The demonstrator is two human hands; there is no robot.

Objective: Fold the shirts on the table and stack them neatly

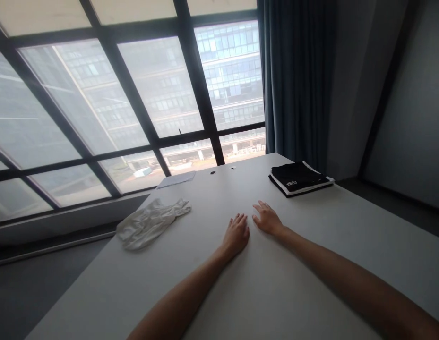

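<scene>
"Pose, pls?"
"My L hand [236,234] is palm-down, fingers [239,219] extended; R hand [268,219] is nr it, apart, loosely spread."
"Rest?"
"Bare L forearm [196,282] & R forearm [322,259] reach fwd, angled inward."

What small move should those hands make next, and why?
Probably the left hand should reach left for the crumpled pale cloth and draw it nearer: neither it nor the right hand holds anything, and that cloth lies rumpled, while the black garment with white lettering already lies folded atop the stack at right.
</scene>
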